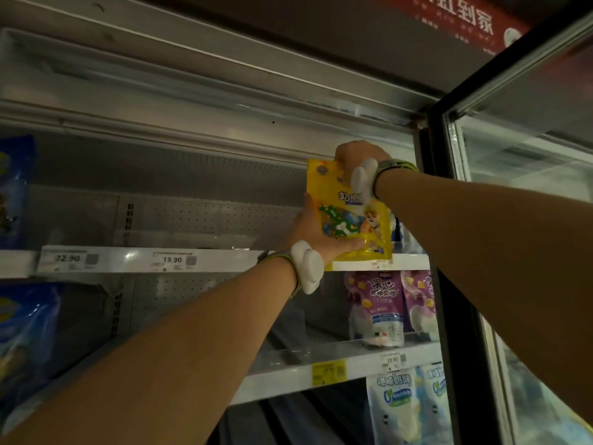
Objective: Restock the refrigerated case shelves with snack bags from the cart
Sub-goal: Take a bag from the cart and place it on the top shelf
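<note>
A yellow snack bag [349,216] with a cartoon dog on it stands upright at the right end of the top shelf [224,260] of the refrigerated case. My left hand [324,236] holds its lower left side, thumb across the bottom front. At the bag's top edge, my right hand [356,155] grips it from above. Both arms reach up and forward, each with a white device strapped at the wrist. The cart is out of sight.
Purple bags [378,303] stand on the second shelf under the yellow bag, white and blue bags [398,409] on the shelf below. Blue bags [16,187] sit at the far left. The open glass door [513,220] stands at the right. Price tags line the shelf edges.
</note>
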A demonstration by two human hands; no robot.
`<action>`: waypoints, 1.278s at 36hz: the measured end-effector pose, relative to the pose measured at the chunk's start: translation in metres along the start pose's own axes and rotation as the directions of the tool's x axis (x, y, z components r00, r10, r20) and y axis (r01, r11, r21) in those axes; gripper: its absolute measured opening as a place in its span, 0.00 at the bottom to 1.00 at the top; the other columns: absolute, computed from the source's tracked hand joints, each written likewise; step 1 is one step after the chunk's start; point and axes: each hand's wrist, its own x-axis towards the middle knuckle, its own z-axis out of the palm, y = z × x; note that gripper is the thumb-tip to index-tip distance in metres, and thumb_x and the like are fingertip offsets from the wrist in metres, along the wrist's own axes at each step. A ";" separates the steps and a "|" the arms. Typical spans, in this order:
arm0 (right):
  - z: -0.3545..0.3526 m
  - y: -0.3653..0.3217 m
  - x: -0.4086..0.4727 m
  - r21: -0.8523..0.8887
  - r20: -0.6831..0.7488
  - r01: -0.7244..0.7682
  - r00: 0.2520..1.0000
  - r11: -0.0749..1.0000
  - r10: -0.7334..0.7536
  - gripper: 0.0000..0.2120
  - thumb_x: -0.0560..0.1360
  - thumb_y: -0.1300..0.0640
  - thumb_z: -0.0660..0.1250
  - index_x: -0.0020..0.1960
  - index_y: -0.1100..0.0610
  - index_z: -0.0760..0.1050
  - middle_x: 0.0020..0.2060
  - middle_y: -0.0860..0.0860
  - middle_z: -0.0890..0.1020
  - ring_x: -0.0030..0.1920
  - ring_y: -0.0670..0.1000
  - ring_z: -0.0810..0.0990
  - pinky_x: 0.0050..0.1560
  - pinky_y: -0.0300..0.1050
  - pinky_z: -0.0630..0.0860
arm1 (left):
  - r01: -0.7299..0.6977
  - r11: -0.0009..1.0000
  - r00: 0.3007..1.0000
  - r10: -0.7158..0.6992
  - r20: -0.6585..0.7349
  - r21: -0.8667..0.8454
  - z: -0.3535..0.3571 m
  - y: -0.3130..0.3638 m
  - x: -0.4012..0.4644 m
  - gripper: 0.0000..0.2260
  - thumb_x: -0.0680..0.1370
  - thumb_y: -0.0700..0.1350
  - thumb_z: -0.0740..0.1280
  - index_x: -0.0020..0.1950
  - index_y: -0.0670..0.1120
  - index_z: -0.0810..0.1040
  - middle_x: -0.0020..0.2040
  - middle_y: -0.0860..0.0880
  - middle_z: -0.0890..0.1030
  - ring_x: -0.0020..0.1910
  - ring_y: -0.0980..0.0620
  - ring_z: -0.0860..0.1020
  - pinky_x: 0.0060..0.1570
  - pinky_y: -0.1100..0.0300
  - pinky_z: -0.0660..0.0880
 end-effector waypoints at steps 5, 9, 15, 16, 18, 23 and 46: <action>0.008 0.009 0.010 -0.061 -0.082 0.038 0.996 0.997 -0.043 0.18 0.75 0.61 0.63 0.64 0.57 0.72 0.60 0.59 0.75 0.58 0.63 0.76 0.52 0.53 0.75 | -0.042 0.998 0.999 0.041 0.011 0.049 0.000 -0.012 0.015 0.53 0.58 0.65 0.82 0.75 0.64 0.55 0.68 0.61 0.75 0.66 0.55 0.76 0.65 0.46 0.74; 0.012 0.012 0.012 -0.054 -0.169 0.051 0.984 0.997 -0.060 0.16 0.77 0.60 0.62 0.64 0.57 0.72 0.60 0.59 0.75 0.58 0.63 0.76 0.52 0.53 0.74 | -0.035 0.992 0.998 0.040 -0.039 0.123 -0.002 -0.016 0.025 0.59 0.56 0.69 0.80 0.78 0.65 0.49 0.71 0.62 0.71 0.69 0.54 0.73 0.66 0.44 0.72; 0.018 0.011 0.014 -0.034 -0.293 0.117 0.948 0.993 -0.122 0.13 0.79 0.59 0.60 0.63 0.58 0.72 0.60 0.59 0.74 0.55 0.63 0.77 0.48 0.53 0.73 | -0.043 0.966 0.988 0.080 -0.135 0.255 -0.003 -0.019 0.028 0.58 0.54 0.76 0.75 0.77 0.65 0.50 0.70 0.58 0.72 0.67 0.50 0.74 0.63 0.42 0.73; 0.019 0.012 0.015 -0.039 -0.314 0.127 0.940 0.991 -0.133 0.13 0.79 0.59 0.60 0.62 0.58 0.71 0.60 0.59 0.74 0.55 0.63 0.77 0.46 0.51 0.72 | -0.033 0.961 0.985 0.078 -0.155 0.275 -0.003 -0.021 0.028 0.59 0.54 0.77 0.74 0.77 0.64 0.49 0.70 0.57 0.72 0.67 0.49 0.75 0.62 0.41 0.74; 0.022 0.015 0.016 -0.063 -0.351 0.140 0.924 0.988 -0.153 0.12 0.79 0.59 0.60 0.62 0.58 0.71 0.60 0.59 0.73 0.54 0.63 0.78 0.44 0.49 0.69 | -0.011 0.951 0.980 0.072 -0.185 0.310 -0.002 -0.022 0.028 0.60 0.54 0.78 0.73 0.78 0.63 0.47 0.71 0.55 0.72 0.67 0.46 0.75 0.60 0.40 0.75; 0.024 0.016 0.017 -0.059 -0.400 0.157 0.901 0.986 -0.167 0.13 0.81 0.58 0.57 0.65 0.57 0.69 0.63 0.59 0.72 0.55 0.64 0.77 0.46 0.51 0.71 | 0.007 0.906 0.966 0.103 -0.238 0.423 -0.001 -0.018 0.026 0.60 0.57 0.75 0.72 0.79 0.58 0.45 0.71 0.49 0.70 0.67 0.42 0.73 0.59 0.38 0.74; 0.035 0.018 0.031 -0.057 -0.376 0.184 0.906 0.981 -0.192 0.12 0.80 0.60 0.57 0.63 0.58 0.69 0.62 0.59 0.73 0.54 0.63 0.77 0.43 0.50 0.69 | 0.092 0.818 0.961 0.076 -0.264 0.568 -0.005 -0.036 0.039 0.62 0.63 0.68 0.76 0.80 0.51 0.38 0.70 0.43 0.66 0.68 0.38 0.70 0.61 0.38 0.72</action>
